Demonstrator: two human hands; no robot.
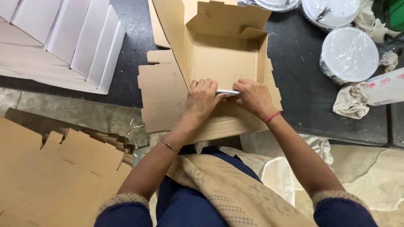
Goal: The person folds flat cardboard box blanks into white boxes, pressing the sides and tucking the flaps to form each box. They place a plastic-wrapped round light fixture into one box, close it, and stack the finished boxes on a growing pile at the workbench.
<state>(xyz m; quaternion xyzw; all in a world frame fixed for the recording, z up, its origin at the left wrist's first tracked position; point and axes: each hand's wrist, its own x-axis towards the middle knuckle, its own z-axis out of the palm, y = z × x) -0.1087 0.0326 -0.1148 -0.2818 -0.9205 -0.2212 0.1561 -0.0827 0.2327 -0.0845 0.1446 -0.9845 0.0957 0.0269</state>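
Fingers of your left hand (204, 98) curl down over the near wall of the half-folded brown corrugated cardboard box (225, 59), pressing on its edge. Your right hand (252, 97) sits just beside it, its fingers pinched around a thin white strip (227, 91) that lies along that same wall between the two hands. That box rests on the dark worktop (303, 84) straight ahead of you, its far flaps standing upright. Flat brown cardboard blanks (54, 168) are stacked low on your left, and plastic-wrapped round white containers (349, 54) stand on your right.
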